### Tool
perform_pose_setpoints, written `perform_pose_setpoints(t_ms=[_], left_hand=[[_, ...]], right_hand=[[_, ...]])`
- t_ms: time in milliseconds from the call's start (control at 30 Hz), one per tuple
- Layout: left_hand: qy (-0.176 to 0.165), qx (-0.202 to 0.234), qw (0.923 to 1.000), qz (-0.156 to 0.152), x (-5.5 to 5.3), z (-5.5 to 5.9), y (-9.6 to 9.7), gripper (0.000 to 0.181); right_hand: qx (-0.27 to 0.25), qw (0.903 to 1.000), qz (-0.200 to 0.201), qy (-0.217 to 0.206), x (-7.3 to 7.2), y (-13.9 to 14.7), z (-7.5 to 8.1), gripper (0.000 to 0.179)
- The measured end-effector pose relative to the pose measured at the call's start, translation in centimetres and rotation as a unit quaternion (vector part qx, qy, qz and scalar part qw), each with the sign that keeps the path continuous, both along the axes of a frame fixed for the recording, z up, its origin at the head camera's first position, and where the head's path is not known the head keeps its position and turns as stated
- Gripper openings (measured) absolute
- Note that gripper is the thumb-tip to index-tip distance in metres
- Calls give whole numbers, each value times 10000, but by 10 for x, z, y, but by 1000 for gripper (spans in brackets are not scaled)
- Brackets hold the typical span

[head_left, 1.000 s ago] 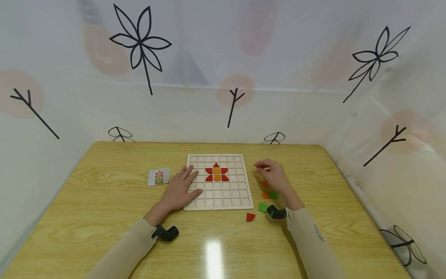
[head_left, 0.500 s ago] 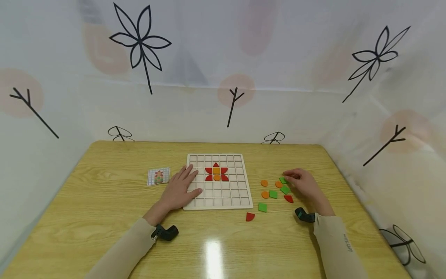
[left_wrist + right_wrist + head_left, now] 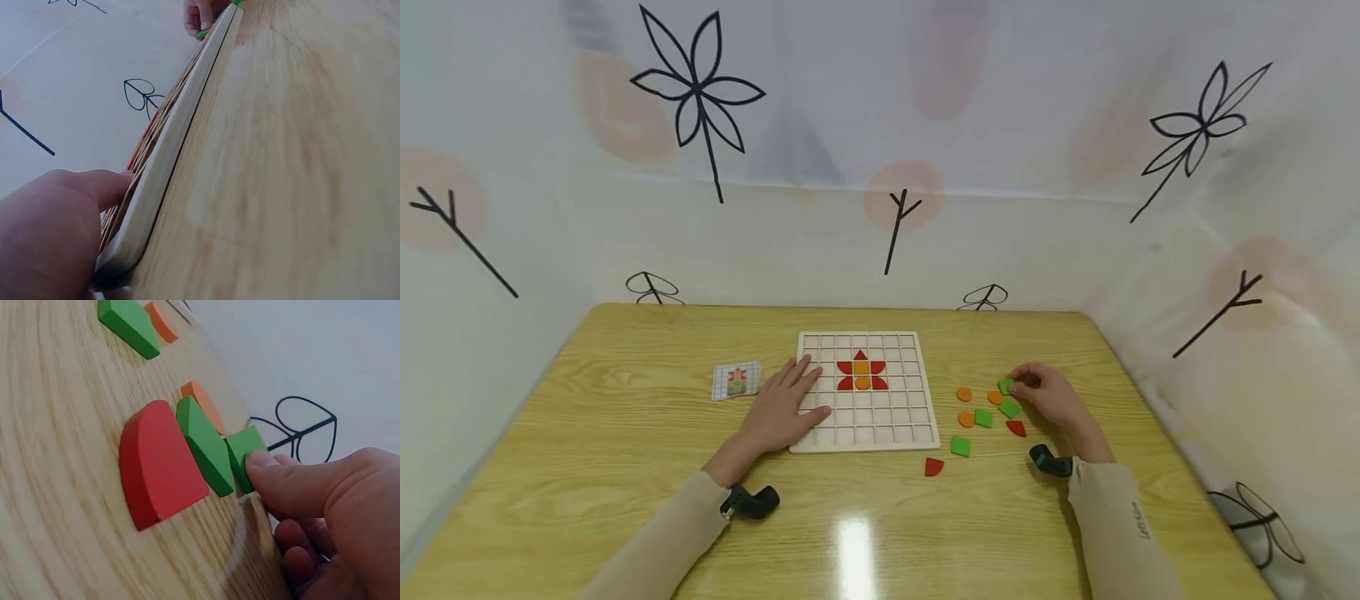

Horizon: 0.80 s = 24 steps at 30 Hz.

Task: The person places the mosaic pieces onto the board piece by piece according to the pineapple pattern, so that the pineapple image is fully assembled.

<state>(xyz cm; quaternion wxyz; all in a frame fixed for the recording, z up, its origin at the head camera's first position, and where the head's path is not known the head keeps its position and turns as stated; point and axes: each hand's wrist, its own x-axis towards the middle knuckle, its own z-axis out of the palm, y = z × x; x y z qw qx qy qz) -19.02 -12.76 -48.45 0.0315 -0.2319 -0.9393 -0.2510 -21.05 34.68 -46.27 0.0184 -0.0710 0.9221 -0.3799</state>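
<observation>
Green square [image 3: 241, 445]: right of the grid board [image 3: 901, 414], no evident long axis
Right hand [image 3: 1054, 400]: pinches the green square, far nearer than left
Left hand [image 3: 777, 411]: rests on the grid board's left edge, fingers spread, grasping nothing

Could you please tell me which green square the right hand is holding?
The green square farthest back; the other three lie nearer, untouched.

Small dark lettering [image 3: 1141, 521] on the right sleeve [image 3: 1108, 517] seems to begin "Let", the rest being illegible.
</observation>
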Motion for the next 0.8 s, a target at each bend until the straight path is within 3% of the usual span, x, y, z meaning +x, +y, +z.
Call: perform_pose_setpoints(t_ms=[467, 633, 800], left_hand=[[-14, -40, 10000, -16, 0, 0, 0, 72], [-41, -43, 10000, -11, 1, 0, 0, 72], [-34, -15, 10000, -6, 1, 1, 0, 72]], right_hand=[[-299, 9978, -576, 149, -1, -8, 6, 21], [-357, 9966, -612, 420, -2, -32, 15, 22], [-627, 9962, -421, 436, -3, -68, 18, 19]])
